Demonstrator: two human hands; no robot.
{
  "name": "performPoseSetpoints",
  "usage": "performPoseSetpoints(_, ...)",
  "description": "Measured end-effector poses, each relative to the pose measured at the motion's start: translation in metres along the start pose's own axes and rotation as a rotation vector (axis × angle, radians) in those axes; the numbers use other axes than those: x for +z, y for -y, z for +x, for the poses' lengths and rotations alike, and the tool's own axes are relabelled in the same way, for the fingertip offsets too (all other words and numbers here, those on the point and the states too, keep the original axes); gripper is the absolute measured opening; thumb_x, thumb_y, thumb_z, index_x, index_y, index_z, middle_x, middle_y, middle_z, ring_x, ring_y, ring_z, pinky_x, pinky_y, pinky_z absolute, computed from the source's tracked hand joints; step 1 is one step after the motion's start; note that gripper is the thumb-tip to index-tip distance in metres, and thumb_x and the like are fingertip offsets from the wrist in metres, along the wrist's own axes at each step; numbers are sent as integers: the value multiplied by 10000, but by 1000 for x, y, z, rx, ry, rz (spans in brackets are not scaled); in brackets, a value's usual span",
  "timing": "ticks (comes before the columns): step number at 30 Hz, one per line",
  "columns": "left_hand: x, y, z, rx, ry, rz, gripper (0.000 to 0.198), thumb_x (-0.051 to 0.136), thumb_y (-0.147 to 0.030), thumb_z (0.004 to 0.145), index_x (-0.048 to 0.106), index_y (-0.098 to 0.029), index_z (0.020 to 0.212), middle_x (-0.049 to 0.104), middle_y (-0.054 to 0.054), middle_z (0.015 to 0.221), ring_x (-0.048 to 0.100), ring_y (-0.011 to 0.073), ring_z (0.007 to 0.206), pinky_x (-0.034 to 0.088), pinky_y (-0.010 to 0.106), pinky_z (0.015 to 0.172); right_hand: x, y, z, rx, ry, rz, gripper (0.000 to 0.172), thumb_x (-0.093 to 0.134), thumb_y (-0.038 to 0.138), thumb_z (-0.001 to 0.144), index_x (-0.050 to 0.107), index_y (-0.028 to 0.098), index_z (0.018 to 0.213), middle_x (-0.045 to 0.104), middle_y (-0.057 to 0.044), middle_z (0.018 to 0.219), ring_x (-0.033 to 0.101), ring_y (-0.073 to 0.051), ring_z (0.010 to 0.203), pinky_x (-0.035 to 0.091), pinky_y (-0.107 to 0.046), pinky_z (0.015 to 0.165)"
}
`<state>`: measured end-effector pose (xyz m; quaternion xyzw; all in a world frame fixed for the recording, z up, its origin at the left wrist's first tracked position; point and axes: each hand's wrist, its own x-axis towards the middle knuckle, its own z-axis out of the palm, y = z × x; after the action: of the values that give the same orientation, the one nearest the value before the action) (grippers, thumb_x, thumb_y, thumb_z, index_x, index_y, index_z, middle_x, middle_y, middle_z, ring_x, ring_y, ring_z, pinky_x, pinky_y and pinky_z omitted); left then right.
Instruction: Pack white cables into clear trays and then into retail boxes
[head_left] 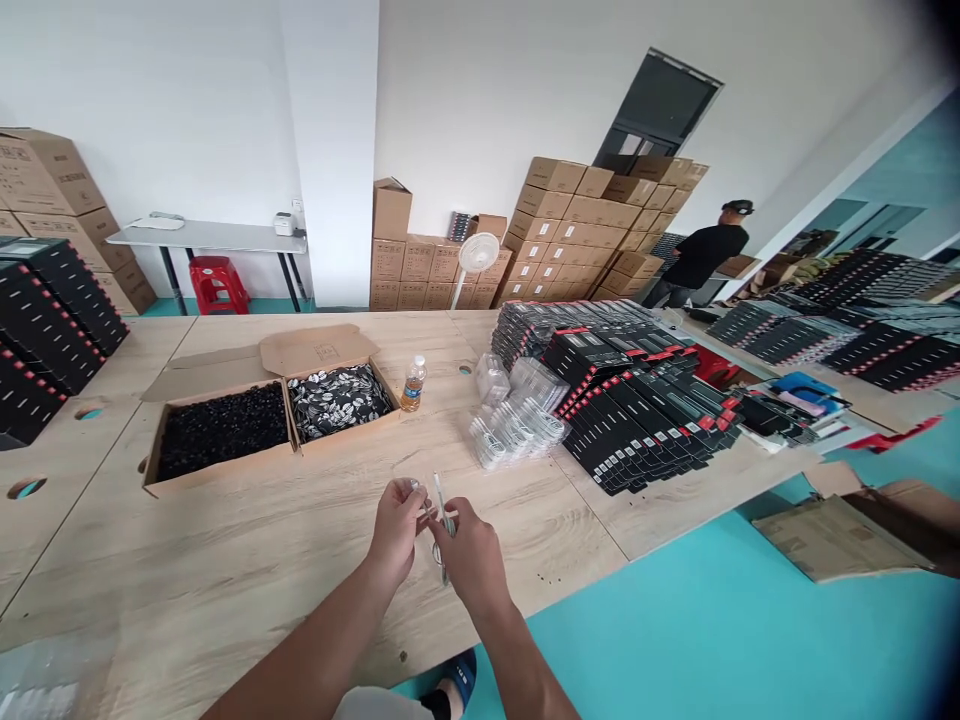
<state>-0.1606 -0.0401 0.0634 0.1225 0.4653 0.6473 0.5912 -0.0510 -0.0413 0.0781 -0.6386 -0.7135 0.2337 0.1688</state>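
Note:
Over the near edge of a light wooden table (225,560), my left hand (397,525) and my right hand (472,550) meet. Both pinch a thin clear plastic tray (442,505), held nearly edge-on between the fingers. A pile of the same clear plastic trays (514,425) lies on the table beyond my hands. To its right lie rows of black retail boxes with red stripes (637,400).
An open cardboard box holds small black parts (221,430) and a black-and-white patterned bag (337,398). A small bottle (412,384) stands beside it. More black boxes (45,330) are stacked at the left. A person in black (705,255) stands far right near stacked cartons (592,225). Flattened cardboard (847,530) lies on the teal floor.

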Motion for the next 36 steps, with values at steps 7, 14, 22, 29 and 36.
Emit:
performPoseSetpoints(7, 13, -24, -13, 38, 148, -27, 357, 802, -259, 594, 593, -201, 878, 599, -27, 711, 602, 131, 670, 504, 284, 665, -20, 2, -10, -167, -221, 107, 350, 444, 480, 925, 668, 216, 877, 646, -93, 901, 599, -207, 787, 399, -285, 653)
performPoseSetpoints(14, 16, -36, -20, 39, 215, 18, 285, 796, -302, 635, 655, -196, 859, 667, 31, 882, 618, 164, 816, 495, 279, 716, -38, 7, -6, -58, -89, 539, 427, 502, 556, 864, 680, 199, 712, 597, -48, 763, 574, -193, 746, 430, -277, 659)
performPoseSetpoints(22, 12, -38, -22, -5, 289, 43, 237, 738, -319, 720, 680, -188, 909, 695, 83, 956, 633, 224, 925, 497, 331, 775, -42, 6, -5, -40, 54, 643, 411, 513, 542, 854, 732, 195, 855, 674, -62, 905, 605, -211, 844, 451, -289, 736)
performPoseSetpoints(29, 12, -37, -22, 8, 255, 56, 190, 711, -286, 735, 659, -181, 885, 688, 81, 937, 630, 221, 915, 488, 316, 746, -38, 9, -6, -91, -37, 469, 305, 560, 459, 848, 709, 201, 786, 646, -47, 791, 571, -175, 692, 433, -281, 631)
performPoseSetpoints(36, 13, -34, -19, -1, 213, -2, 231, 745, -269, 691, 672, -164, 884, 682, 66, 869, 620, 184, 822, 496, 310, 727, -33, 12, -7, -88, -58, 598, 246, 590, 397, 831, 731, 198, 797, 643, -52, 815, 569, -175, 707, 425, -284, 643)
